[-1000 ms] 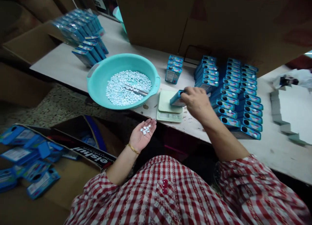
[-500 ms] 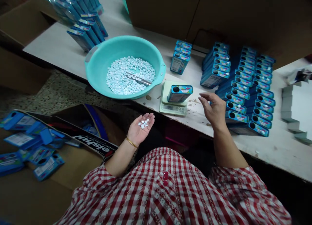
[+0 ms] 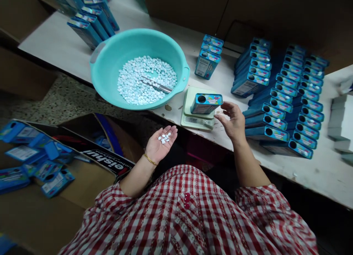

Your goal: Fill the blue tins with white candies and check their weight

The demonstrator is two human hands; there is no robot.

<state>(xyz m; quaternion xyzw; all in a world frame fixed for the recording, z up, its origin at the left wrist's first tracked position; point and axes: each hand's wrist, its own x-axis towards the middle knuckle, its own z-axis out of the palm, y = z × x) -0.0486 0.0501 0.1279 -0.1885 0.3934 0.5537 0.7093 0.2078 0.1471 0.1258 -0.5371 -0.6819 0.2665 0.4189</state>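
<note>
My left hand [image 3: 161, 145] is palm up with several white candies [image 3: 164, 138] lying in it, below the turquoise bowl [image 3: 104, 82]. That bowl holds many white candies and a metal scoop or tongs [image 3: 158, 85]. A blue box [image 3: 206, 103] with a round dark hole in its top stands on the pale green scale [image 3: 190, 119]. Beside the box's right side is my right hand [image 3: 231, 120], thumb and fingers apart, fingertips close to its edge; whether they touch it I cannot tell.
Rows of blue boxes [image 3: 275, 109] stand on the table [image 3: 309, 170] at the right, and a short row [image 3: 208, 60] behind the scale. More boxes [image 3: 88, 32] are at the back left. A carton [image 3: 79, 185] of loose blue boxes lies at the lower left.
My right hand has moved left from the box rows to the box on the scale. My left hand stays palm up with the candies. The view has shifted slightly.
</note>
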